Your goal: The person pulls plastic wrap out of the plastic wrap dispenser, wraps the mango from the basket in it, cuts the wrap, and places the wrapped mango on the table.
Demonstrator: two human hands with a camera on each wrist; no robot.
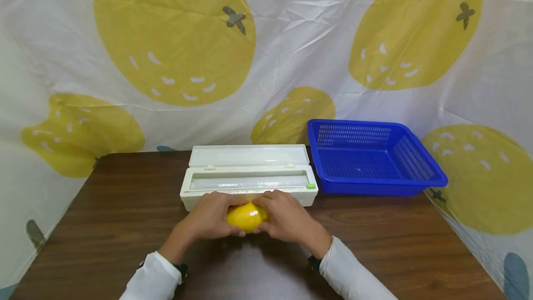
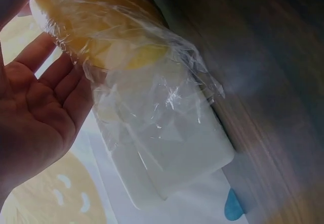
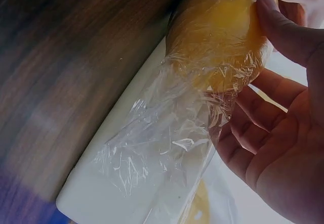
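A shiny yellow lemon (image 1: 247,217) is held between both hands, close in front of the cling film dispenser (image 1: 250,198). Clear cling film (image 3: 152,143) covers the lemon's surface, and its loose crumpled ends hang off both sides in the wrist views. My left hand (image 1: 211,216) grips the lemon's left side, thumb toward me and fingers on the far side. Mirroring it, my right hand (image 1: 287,216) holds the right side, its thumb pressing the film. The white dispenser has its lid (image 1: 250,155) raised, showing a film roll (image 1: 250,182) inside and a green slider (image 1: 310,186) at the right end.
A blue plastic basket (image 1: 383,184) stands to the right of the dispenser at the back of the dark wooden table (image 1: 104,226). Behind the table hangs a white cloth (image 1: 291,22) with yellow fruit prints.
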